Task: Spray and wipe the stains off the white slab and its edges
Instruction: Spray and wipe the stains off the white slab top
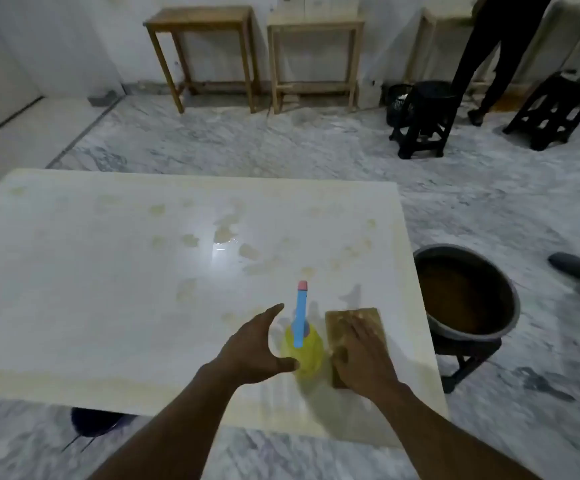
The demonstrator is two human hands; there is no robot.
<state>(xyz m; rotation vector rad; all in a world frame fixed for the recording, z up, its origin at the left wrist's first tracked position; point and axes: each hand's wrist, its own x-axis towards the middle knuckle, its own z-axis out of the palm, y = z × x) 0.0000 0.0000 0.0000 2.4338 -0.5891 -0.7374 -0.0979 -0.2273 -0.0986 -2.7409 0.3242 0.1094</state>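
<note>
Yellow spray bottle point(311, 355) stands on stained white tabletop point(108, 271), just right of left hand point(253, 344), fingers apart, not gripping; right hand point(361, 358) fingers flat on brown cloth point(350, 318).

1. White slab point(108, 289): smooth, glossy, light glare near its middle. The stains point(224, 232) on it read dull, yellowish.
2. Spray bottle point(303, 351), slab's near right part: translucent yellow plastic body, opaque blue plastic head, pink tip.
3. Brown pad point(344, 323), on the slab beside the bottle: matt; cloth or sponge, can't tell.
4. Pot point(514, 306), right of slab: dull grey metal.
5. Floor point(281, 150), beyond slab: smooth grey-veined marble.
6. Tables point(201, 20), far beyond slab: bare matt wood.
</note>
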